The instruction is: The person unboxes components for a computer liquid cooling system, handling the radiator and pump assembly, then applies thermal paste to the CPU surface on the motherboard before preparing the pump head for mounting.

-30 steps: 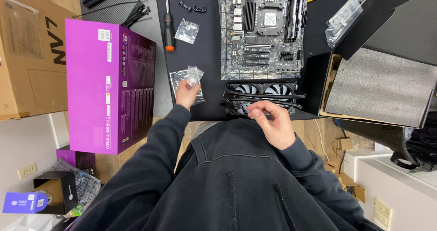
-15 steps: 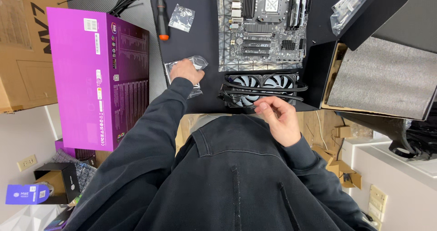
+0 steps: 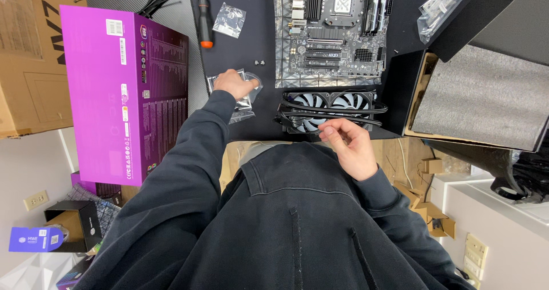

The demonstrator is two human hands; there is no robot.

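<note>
Left hand [image 3: 230, 84] has moved forward since a second ago and now presses, fingers curled, onto the clear plastic bags [image 3: 240, 96] on the black mat [image 3: 240, 50] beside the motherboard [image 3: 331, 33], while the right hand [image 3: 349, 147], fingertips pinched together on something too small to tell, has dropped back from the dual-fan radiator [image 3: 329, 110].

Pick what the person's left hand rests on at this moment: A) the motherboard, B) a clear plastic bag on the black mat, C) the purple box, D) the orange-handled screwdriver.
B: the left hand lies on the clear plastic bag on the black mat, apart from the screwdriver, the purple box and the motherboard.
</note>
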